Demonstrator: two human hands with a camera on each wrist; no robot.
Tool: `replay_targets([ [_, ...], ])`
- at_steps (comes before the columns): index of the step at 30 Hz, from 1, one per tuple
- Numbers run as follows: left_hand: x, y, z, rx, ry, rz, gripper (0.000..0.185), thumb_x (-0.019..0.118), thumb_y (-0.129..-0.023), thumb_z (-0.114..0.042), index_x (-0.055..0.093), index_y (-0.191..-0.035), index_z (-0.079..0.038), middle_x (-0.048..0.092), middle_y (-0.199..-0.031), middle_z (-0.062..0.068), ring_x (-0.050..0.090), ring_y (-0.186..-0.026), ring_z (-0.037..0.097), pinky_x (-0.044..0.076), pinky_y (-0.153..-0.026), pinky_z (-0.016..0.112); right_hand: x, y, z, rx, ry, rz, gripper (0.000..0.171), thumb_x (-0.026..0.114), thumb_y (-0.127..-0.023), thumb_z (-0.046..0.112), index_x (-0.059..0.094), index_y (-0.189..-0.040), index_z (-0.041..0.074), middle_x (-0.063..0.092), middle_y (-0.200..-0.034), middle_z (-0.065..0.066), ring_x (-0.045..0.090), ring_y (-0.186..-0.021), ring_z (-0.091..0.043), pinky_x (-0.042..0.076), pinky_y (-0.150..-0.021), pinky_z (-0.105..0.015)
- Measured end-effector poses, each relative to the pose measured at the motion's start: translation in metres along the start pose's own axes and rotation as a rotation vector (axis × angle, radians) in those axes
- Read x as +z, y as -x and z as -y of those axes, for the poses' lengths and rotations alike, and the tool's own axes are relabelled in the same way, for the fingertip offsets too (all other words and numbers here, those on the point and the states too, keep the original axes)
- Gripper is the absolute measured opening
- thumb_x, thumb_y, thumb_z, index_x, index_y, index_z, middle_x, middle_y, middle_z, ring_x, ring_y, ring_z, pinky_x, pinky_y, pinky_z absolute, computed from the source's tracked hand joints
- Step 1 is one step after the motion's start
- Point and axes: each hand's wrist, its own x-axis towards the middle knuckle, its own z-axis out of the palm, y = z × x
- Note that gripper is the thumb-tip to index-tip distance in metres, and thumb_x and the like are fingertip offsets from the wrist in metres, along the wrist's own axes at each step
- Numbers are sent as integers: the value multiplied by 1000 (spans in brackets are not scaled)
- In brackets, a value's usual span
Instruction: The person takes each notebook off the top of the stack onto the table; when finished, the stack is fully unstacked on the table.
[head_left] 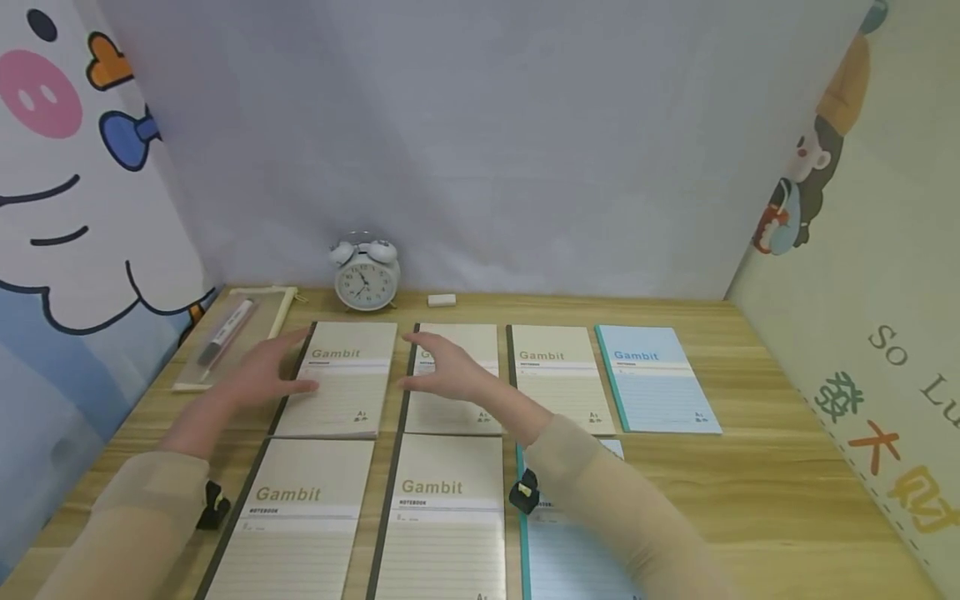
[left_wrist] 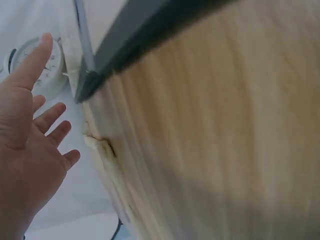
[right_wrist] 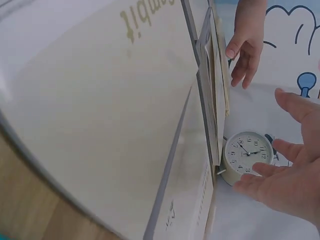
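Observation:
Several Gambit notebooks lie in two rows on the wooden table. My left hand is open, fingers straight, at the left edge of the back-left beige notebook, thumb on its dark spine. My right hand hovers open, palm facing left, over the neighbouring beige notebook. The two palms face each other across the back-left notebook. In the left wrist view the left hand is spread, holding nothing. The right wrist view shows the right hand open near the clock.
A white alarm clock and an eraser stand at the back. A clear pen case with a marker lies back left. A beige notebook and a blue notebook lie to the right. Walls enclose three sides.

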Motion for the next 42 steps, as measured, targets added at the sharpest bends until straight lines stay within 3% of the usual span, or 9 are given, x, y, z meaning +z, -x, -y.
replay_targets([
  [5,5,4,10,-31,13,28,112,71,-73,-59,18,-147,6,25,-147,32,25,-133,50,22,-107,60,19,-10,7,-2,26,28,77,69,-86,34,29,-148,12,30,-152,-9,27,-141,-24,24,-114,-36],
  [13,11,8,18,-46,-2,59,117,70,-71,-63,19,-144,14,26,-143,37,26,-131,53,25,-106,60,42,-21,5,12,131,64,80,68,-85,43,29,-149,13,29,-153,-10,24,-142,-25,21,-115,-38],
  [19,13,7,19,-6,-16,43,114,72,-71,-60,22,-144,11,30,-143,35,29,-130,51,28,-104,60,52,-28,7,31,192,67,80,70,-83,43,33,-147,13,38,-148,-10,29,-139,-28,19,-114,-48],
  [27,13,8,18,-17,7,54,112,74,-71,-58,22,-145,9,28,-144,35,28,-131,52,28,-104,61,59,-31,9,30,300,104,75,69,-84,42,36,-147,19,37,-148,-12,19,-141,-38,17,-111,-58],
  [36,9,7,14,6,35,49,110,76,-70,-56,25,-146,5,30,-144,33,27,-132,50,27,-104,61,55,-28,9,42,255,127,76,69,-85,38,32,-148,18,31,-152,-13,13,-143,-37,12,-114,-55],
  [42,6,9,11,14,62,35,107,77,-71,-53,25,-147,2,31,-144,34,28,-131,51,27,-103,62,50,-26,4,50,133,144,77,70,-85,32,30,-149,19,30,-153,-8,7,-145,-31,6,-116,-48],
])
